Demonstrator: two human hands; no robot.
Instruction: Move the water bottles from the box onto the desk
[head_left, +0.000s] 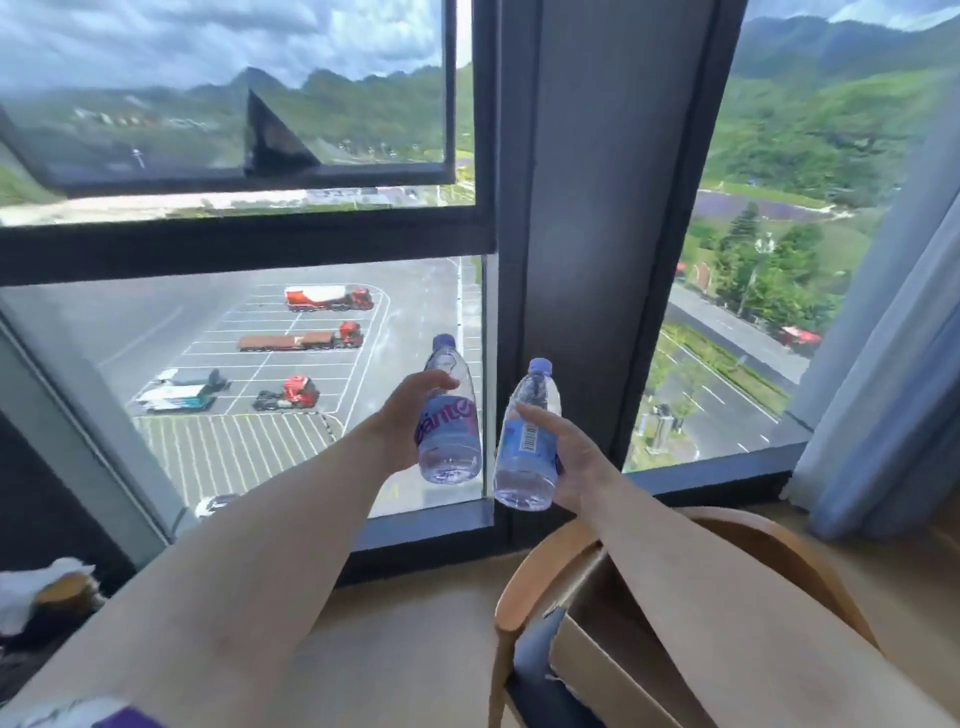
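Two clear water bottles with purple caps and blue labels are held up in front of the window. My left hand (402, 421) grips the left bottle (451, 431) around its middle, tilted slightly. My right hand (574, 467) grips the right bottle (524, 457), its barcode facing me. Both bottles hang in the air, close together but apart. The cardboard box (587, 670) sits on a chair at the lower right, mostly hidden under my right forearm. No desk shows in this view.
A round wooden chair back (779, 545) curves around the box. A large dark-framed window (587, 208) fills the view, its sill (415, 540) just below the bottles. A blue-grey curtain (893, 389) hangs at the right. A white and brown object (47, 592) lies at the left edge.
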